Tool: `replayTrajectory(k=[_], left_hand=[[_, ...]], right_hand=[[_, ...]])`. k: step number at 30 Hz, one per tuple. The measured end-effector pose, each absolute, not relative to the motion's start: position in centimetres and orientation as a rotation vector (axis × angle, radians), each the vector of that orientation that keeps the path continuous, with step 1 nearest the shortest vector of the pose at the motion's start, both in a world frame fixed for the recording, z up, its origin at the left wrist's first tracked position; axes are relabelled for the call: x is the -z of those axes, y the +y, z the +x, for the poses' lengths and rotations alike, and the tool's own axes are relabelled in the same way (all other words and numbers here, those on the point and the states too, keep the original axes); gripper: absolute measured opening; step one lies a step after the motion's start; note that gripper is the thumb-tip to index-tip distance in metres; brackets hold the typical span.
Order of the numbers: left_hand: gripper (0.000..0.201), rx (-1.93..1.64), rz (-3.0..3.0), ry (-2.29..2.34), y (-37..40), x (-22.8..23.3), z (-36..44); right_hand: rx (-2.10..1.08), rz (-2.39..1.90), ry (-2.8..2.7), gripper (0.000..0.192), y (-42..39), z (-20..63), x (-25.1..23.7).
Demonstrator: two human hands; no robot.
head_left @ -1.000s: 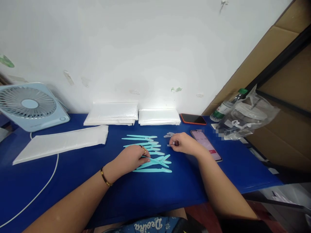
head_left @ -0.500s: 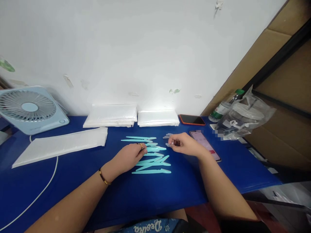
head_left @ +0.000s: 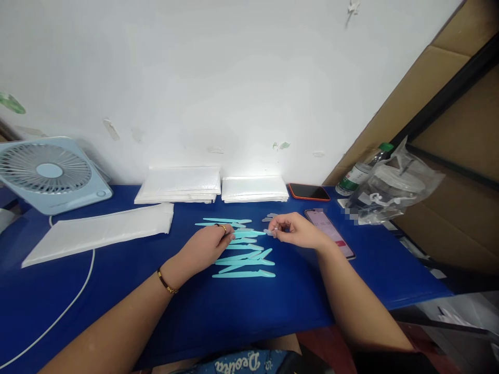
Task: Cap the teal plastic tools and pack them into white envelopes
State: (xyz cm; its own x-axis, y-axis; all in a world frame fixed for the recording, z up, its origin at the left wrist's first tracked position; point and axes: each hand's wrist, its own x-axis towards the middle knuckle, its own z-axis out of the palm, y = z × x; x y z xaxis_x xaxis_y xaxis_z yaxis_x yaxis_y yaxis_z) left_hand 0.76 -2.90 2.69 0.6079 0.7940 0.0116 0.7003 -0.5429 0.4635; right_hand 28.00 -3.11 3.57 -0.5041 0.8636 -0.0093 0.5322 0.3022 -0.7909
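My left hand (head_left: 205, 245) is closed on the handle of a turquoise eyebrow razor (head_left: 249, 234), whose head points right toward my other hand. My right hand (head_left: 294, 231) pinches a small translucent blade cover (head_left: 267, 232) close to the razor's tip; whether the two touch I cannot tell. Several more turquoise eyebrow razors (head_left: 244, 274) lie roughly side by side on the blue table (head_left: 249, 306), some crossing each other. Just beyond my right fingers rest a few loose translucent covers (head_left: 271, 216).
Two stacks of white plastic sleeves (head_left: 179, 183) stand against the wall, with another white sleeve (head_left: 101, 231) at left. A blue fan (head_left: 50, 174) trails a white cable. On the right are two phones (head_left: 309, 191), a bottle (head_left: 354, 176) and a bagged cup (head_left: 393, 189).
My left hand has moved slightly away from me with the razor, bringing its tip nearer the cover in my right hand. The right hand has barely shifted left.
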Motion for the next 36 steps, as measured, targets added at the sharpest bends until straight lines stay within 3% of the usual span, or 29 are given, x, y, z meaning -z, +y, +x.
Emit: replayTrajectory(k=[12, 17, 19, 23, 29, 32, 36], left_hand=[[0.033, -0.263, 2.45, 1.206, -2.8, -2.4, 0.9], [0.027, -0.457, 2.538, 1.364, -2.6, -2.4, 0.6], [0.023, -0.383, 2.543, 1.272, -2.8, -2.6, 0.5], [0.016, -0.15, 2.498, 1.002, -3.2, -2.7, 0.6], [0.018, -0.1, 2.541, 1.047, -3.6, -2.1, 1.2], [0.023, -0.088, 2.692, 1.087, -3.8, -2.3, 1.4], [0.019, -0.163, 2.717, 1.111, -3.6, -2.8, 1.3]], right_hand=[[-0.988, -1.219, -2.178, 0.018, -3.2, 25.8, -2.5], [-0.536, -1.309, -2.171, 0.019, -2.1, 27.1, -2.1], [-0.388, -1.38, -2.175, 0.018, -1.6, 28.0, -1.8], [-0.279, -1.469, -2.3, 0.016, -0.8, 28.5, -0.9], [-0.099, -1.559, -2.437, 0.008, -0.7, 27.3, -0.5], [-0.193, -1.51, -2.401, 0.007, -1.0, 27.3, -1.0], [-0.613, -1.362, -2.246, 0.01, -2.0, 27.7, -2.0]])
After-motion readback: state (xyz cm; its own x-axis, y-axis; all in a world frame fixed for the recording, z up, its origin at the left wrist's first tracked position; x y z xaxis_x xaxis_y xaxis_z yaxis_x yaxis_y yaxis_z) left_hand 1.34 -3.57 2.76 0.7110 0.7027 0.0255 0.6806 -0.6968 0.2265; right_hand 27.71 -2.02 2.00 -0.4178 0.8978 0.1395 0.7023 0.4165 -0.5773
